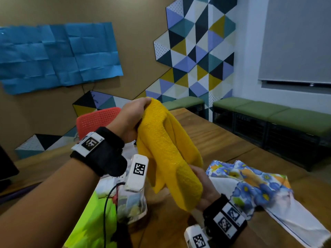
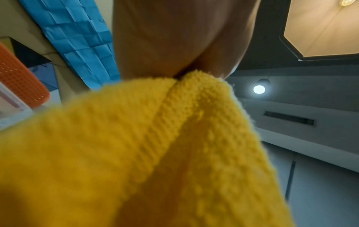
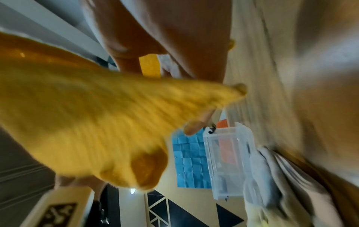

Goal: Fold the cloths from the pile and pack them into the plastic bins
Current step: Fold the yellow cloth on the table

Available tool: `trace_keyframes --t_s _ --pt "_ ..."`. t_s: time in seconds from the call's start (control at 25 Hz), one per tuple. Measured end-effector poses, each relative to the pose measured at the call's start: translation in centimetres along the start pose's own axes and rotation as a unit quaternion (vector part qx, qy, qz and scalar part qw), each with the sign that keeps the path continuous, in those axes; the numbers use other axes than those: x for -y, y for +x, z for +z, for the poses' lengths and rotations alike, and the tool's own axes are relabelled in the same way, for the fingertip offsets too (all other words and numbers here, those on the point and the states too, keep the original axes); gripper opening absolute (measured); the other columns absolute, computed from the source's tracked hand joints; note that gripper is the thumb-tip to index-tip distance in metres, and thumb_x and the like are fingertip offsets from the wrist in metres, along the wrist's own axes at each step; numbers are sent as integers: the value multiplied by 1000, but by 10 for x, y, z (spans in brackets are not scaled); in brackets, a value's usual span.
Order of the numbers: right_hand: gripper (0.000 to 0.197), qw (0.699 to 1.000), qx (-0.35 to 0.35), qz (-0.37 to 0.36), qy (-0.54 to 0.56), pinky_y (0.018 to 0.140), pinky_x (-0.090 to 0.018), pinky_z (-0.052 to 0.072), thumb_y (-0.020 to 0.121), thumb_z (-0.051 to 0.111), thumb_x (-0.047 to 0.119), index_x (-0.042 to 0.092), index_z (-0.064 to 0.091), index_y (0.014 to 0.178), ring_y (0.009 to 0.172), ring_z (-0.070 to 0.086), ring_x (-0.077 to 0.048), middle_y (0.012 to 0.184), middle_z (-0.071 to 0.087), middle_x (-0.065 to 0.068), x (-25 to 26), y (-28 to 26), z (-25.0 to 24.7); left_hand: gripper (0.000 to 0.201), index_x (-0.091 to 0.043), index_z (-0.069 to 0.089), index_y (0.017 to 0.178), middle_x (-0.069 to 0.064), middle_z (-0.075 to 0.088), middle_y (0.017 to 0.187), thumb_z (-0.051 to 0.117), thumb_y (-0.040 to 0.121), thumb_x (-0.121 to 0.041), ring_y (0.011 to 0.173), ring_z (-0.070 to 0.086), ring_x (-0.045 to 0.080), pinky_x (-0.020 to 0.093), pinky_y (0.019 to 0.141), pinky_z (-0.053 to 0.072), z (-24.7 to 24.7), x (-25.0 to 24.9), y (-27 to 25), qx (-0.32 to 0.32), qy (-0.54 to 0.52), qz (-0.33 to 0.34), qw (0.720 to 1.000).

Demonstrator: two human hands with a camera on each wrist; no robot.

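Observation:
A yellow terry cloth (image 1: 161,144) hangs in the air above the wooden table (image 1: 223,140). My left hand (image 1: 132,117) grips its bunched top end, fingers curled round it. Lower down, my right hand (image 1: 206,187) holds the bottom end, which drapes over the palm. The left wrist view shows the yellow cloth (image 2: 136,153) coming out of my left hand (image 2: 174,46). In the blurred right wrist view the cloth (image 3: 87,115) crosses my right hand (image 3: 174,30). A clear plastic bin (image 3: 227,153) stands on the table; from the head camera the bin (image 1: 133,206) sits below my left wrist.
A blue floral cloth (image 1: 250,181) lies crumpled on the table to the right. A bright green and white cloth (image 1: 93,221) lies at the lower left. A red perforated chair (image 1: 96,120) stands behind the table, green benches (image 1: 286,115) line the far wall.

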State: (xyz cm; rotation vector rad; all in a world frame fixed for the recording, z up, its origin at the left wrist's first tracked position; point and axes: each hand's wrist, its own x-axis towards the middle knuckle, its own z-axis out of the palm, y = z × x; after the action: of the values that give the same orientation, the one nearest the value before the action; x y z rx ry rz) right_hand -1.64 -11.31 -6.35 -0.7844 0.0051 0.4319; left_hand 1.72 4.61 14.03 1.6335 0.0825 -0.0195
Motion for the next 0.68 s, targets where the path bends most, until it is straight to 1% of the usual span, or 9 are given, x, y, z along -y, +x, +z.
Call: trace_keyframes --t_s 0.12,0.2,0.24,0.32,0.4,0.48,0.52,0.6,0.68 --pt "47 997 42 34 -50 102 -48 45 93 63 24 -2 59 132 114 58 -40 120 62 -27 14 7 1 45 -19 45 135 15 61 115 58 98 -42 97 62 30 38 70 53 -10 13 7 9 -19 -16 1000" --pt "68 990 70 61 -103 99 -42 37 87 73 24 -7 44 140 101 50 -33 108 49 -22 3 13 0 46 -17 45 137 13 62 109 56 99 -41 92 62 28 37 68 52 -11 19 5 22 -13 -20 999" --pt "65 988 97 71 -97 95 -40 39 83 75 19 -4 45 136 94 46 -30 104 42 -19 -2 13 0 49 -16 44 140 12 62 105 56 99 -41 90 62 27 37 68 51 -11 22 4 24 -2 -17 1000" --pt "57 992 102 65 -45 90 -43 50 83 68 6 0 49 136 99 56 -34 116 47 -24 -12 16 -2 53 -15 45 143 9 61 98 58 98 -41 86 60 25 36 67 49 -13 30 9 16 -3 -18 1000" --pt "51 996 71 29 41 100 -49 49 80 71 -1 11 54 128 118 57 -39 136 54 -21 -14 23 -5 48 -16 47 138 9 60 94 60 98 -40 83 60 25 35 66 49 -18 35 11 4 -9 -23 1000" --pt "50 997 11 -3 82 105 -54 44 76 74 -4 19 54 115 127 53 -40 142 54 -20 -9 29 -9 36 -19 50 126 12 61 103 60 98 -38 89 61 28 37 70 50 -24 39 12 -12 -15 -29 999" --pt "47 997 -11 -12 72 101 -54 47 75 73 -4 19 53 111 124 57 -40 138 58 -21 -5 29 -11 29 -20 52 119 13 61 108 60 98 -38 93 60 29 38 72 51 -28 39 12 -24 -24 -29 999" --pt "41 998 -31 -24 39 84 -45 55 76 69 -3 17 55 109 101 67 -34 119 67 -20 6 23 -10 16 -23 55 107 12 60 108 60 98 -36 94 59 28 39 76 51 -35 43 13 -45 -34 -21 998" --pt "35 998 -34 -45 19 69 -35 58 77 66 -1 13 59 108 82 66 -25 102 68 -16 23 12 -9 18 -21 56 112 9 58 108 59 98 -32 96 56 25 39 79 49 -41 50 15 -54 -33 -3 998"
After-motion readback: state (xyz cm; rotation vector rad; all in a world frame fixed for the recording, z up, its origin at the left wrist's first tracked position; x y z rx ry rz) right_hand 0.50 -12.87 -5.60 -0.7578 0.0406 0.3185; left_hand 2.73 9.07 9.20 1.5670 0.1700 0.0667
